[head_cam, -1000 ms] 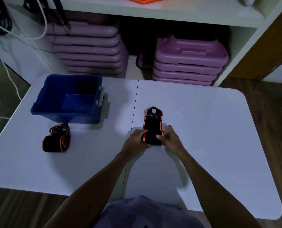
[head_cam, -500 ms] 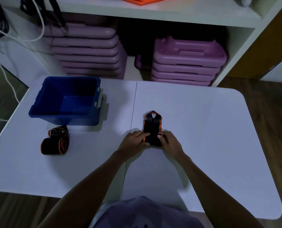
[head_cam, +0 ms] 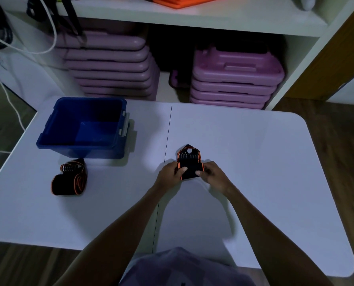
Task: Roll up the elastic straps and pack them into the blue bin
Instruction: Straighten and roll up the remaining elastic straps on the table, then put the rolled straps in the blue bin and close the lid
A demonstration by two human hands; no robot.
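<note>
A black elastic strap with orange edges (head_cam: 189,164) lies at the middle of the white table (head_cam: 254,162), its near end wound into a roll. My left hand (head_cam: 171,173) grips the roll's left side and my right hand (head_cam: 212,174) grips its right side. Only a short flat length with a looped end shows beyond the roll. A second black and orange strap (head_cam: 69,179) lies loosely folded at the left, just in front of the blue bin (head_cam: 48,139). The bin stands open at the table's back left and looks empty.
Behind the table, a white shelf unit holds two stacks of purple plastic cases (head_cam: 234,77). White and black cables (head_cam: 48,27) hang at the upper left. Wooden floor shows around the table's edges.
Both hands have rolled the strap further away from me, so the roll is thicker and the flat length beyond it is shorter. The other strap and the bin have not moved.
</note>
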